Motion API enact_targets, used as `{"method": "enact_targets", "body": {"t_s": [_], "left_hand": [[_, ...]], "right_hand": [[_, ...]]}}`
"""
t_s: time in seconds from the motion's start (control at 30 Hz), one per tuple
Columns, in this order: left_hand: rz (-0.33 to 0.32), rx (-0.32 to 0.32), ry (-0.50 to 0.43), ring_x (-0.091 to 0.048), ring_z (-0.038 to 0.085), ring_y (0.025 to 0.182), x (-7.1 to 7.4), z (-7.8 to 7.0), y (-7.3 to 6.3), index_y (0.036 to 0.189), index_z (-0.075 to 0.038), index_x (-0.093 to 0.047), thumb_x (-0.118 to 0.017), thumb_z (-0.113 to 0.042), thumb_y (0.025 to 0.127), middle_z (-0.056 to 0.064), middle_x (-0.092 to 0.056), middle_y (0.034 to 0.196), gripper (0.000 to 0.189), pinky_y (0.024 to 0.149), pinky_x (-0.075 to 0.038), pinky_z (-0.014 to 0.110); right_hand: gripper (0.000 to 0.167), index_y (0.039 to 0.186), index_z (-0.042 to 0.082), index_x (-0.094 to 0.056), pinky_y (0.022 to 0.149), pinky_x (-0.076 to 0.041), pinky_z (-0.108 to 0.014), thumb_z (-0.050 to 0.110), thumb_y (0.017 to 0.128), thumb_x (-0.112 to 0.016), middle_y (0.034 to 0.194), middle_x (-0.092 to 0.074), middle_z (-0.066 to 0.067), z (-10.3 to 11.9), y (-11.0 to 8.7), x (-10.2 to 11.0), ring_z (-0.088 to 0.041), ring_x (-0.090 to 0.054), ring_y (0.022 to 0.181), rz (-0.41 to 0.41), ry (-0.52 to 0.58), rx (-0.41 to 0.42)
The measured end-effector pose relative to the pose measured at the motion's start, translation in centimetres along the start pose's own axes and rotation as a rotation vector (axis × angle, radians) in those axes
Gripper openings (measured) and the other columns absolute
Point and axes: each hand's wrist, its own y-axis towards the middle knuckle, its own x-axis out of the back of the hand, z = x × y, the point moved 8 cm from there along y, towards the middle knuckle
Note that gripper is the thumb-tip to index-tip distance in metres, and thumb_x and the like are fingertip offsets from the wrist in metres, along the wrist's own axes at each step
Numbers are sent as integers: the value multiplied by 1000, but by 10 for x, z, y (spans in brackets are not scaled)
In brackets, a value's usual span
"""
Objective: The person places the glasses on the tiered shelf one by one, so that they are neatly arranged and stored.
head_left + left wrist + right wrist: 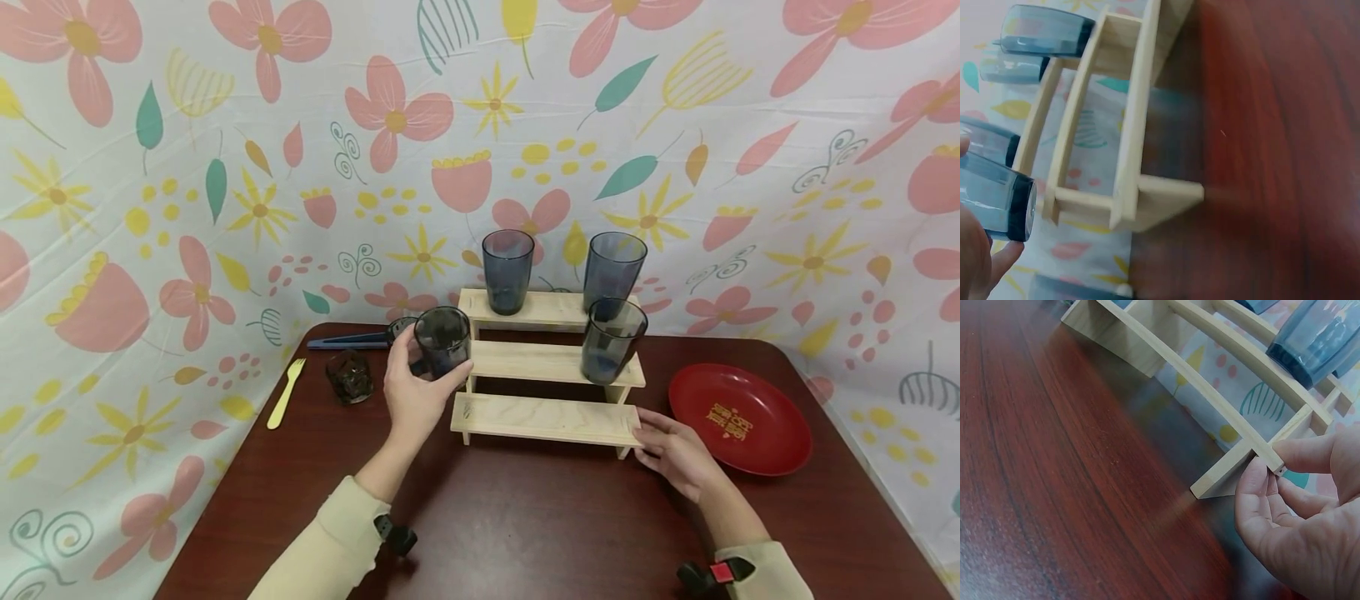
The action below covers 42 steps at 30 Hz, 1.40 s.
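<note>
My left hand (420,392) grips a dark tinted drinking glass (442,337), held upright beside the left end of the middle step. In the left wrist view the base of this glass (997,197) shows close to the rack. At the other end, my right hand (1310,512) pinches the corner of the lowest step of the three-step wooden rack (547,417) between thumb and fingers. Two blue-grey glasses stand on the top step, one at the left (507,271) and one at the right (615,271). Another glass (611,342) stands at the right end of the middle step.
Right of the rack lies a red oval plate (772,417) with gold lettering. To the left are a small dark glass (349,377), a yellow fork (287,393) and a long blue-handled utensil (348,342). A flower-patterned cloth (300,167) hangs behind the brown table (525,533).
</note>
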Motion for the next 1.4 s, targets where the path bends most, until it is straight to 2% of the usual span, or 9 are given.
{"method": "enact_targets", "body": {"t_s": [0.17, 0.27, 0.43, 0.6, 0.87, 1.13, 1.27, 1.4], "left_hand": [[29, -14, -30, -59, 19, 112, -25, -13, 6, 149, -21, -54, -97, -40, 72, 3, -62, 127, 90, 86, -57, 45], [73, -12, -40, -59, 18, 113, -41, -18, 8, 149, -23, -53, -96, -42, 74, 1, -60, 129, 88, 88, -56, 44], [145, -2, -3, -59, 17, 113, -64, -22, 9, 151, -24, -51, -94, -44, 75, 2, -59, 126, 89, 88, -55, 46], [176, 25, 17, -61, 19, 114, -78, -20, 7, 154, -22, -48, -95, -42, 75, 3, -59, 128, 94, 90, -52, 45], [195, 54, 12, -60, 20, 117, -88, -18, 5, 155, -23, -47, -93, -45, 76, 4, -56, 135, 94, 88, -55, 43], [226, 26, -26, -57, 19, 121, -91, -19, 1, 156, -28, -42, -90, -46, 80, 2, -53, 138, 91, 93, -54, 42], [241, 43, -46, -56, 17, 119, -89, -14, -3, 155, -32, -41, -89, -47, 81, 0, -52, 135, 90, 90, -56, 38], [251, 57, -66, -57, 18, 119, -83, -10, -6, 155, -30, -42, -88, -49, 82, 1, -52, 133, 88, 94, -55, 39]], "right_hand": [[70, 162, -5, -16, 86, -56, -31, 10, 107, -57, 115, -62, 0, 1, 0, 0, -11, -65, 95, 1, -3, 2], [71, 162, -5, -15, 86, -56, -30, 10, 107, -57, 115, -63, 0, 2, 0, 0, -11, -65, 96, 4, -3, 4], [69, 161, -6, -15, 85, -56, -30, 9, 107, -56, 114, -63, 1, 1, 0, 0, -10, -65, 95, 5, 4, 12], [68, 160, -7, -16, 85, -56, -29, 8, 107, -55, 114, -63, 1, 1, 0, 0, -10, -65, 95, 9, 10, 18], [68, 160, -6, -17, 85, -56, -30, 9, 107, -56, 115, -62, 0, 1, -1, 0, -11, -65, 95, 7, 3, 21], [69, 161, -6, -16, 85, -56, -29, 10, 107, -56, 114, -64, 1, 1, -1, 2, -10, -65, 95, 4, 10, 27], [70, 161, -7, -15, 84, -56, -29, 10, 107, -57, 116, -62, 0, 1, -1, 1, -10, -65, 96, 11, 12, 33], [70, 161, -6, -14, 84, -56, -29, 11, 107, -57, 116, -62, 1, 1, -1, 0, -10, -65, 96, 14, 9, 30]]}}
